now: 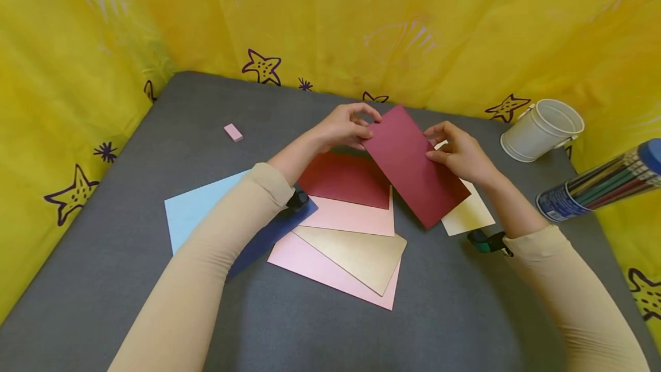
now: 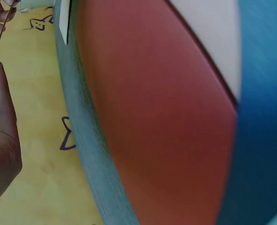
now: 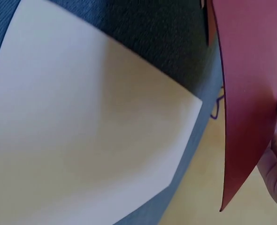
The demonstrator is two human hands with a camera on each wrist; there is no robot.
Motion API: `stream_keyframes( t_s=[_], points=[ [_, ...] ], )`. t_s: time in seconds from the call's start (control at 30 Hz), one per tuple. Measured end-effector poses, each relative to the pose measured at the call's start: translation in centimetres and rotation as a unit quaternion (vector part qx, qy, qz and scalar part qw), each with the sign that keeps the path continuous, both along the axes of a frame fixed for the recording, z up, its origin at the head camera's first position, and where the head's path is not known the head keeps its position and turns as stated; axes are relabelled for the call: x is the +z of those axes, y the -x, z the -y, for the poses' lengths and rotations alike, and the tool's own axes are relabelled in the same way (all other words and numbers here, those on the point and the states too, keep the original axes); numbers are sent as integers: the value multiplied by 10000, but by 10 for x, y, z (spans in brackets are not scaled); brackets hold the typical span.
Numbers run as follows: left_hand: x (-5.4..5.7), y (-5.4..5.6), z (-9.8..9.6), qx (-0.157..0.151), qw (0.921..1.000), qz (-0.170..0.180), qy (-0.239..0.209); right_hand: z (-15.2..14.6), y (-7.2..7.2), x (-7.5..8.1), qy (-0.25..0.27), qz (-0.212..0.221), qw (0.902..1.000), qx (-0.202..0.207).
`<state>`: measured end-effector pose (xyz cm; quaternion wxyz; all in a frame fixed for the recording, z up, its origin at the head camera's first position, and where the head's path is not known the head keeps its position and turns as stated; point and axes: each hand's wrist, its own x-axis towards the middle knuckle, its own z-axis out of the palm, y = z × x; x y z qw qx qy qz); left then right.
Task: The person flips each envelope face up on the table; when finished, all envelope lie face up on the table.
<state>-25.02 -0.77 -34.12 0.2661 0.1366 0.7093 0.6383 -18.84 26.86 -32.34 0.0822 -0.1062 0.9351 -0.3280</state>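
Both our left hand and right hand pinch the maroon card between their fingers; we judge this a holding step, the next move calling for even support.

readable text: none | blue pencil tub: print too small to read

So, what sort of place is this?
Probably a craft corner: coloured cards on a dark tabletop, a tub of what look like pencils, and yellow starfish-print cloth hanging behind.
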Motion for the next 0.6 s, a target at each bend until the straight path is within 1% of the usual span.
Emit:
stream_keyframes(
  t_s=[0.13, 0.27, 0.37, 0.47, 0.53, 0.6],
  points=[
    [-1, -1, 8, -120, 9997, -87, 218, 6, -2, 0, 81, -10, 9999, 67],
    [-2, -1, 15, -117, 9994, -181, 280, 9, -3, 0, 108, -61, 9999, 39],
    [-4, 1, 24, -5, 9997, -125, 223, 7, -4, 0, 121, -109, 9999, 37],
    [-5, 4, 34, 164, 9998, 16, 123, 3, -6, 0, 270, -70, 9996, 44],
    [-6, 5, 42, 272, 9995, 143, 56, 0, -9, -1, 471, -54, 9988, 85],
    [-5, 6, 49, 399, 9988, 276, -18, -3, -11, -3, 794, -77, 9967, 141]
  ],
)
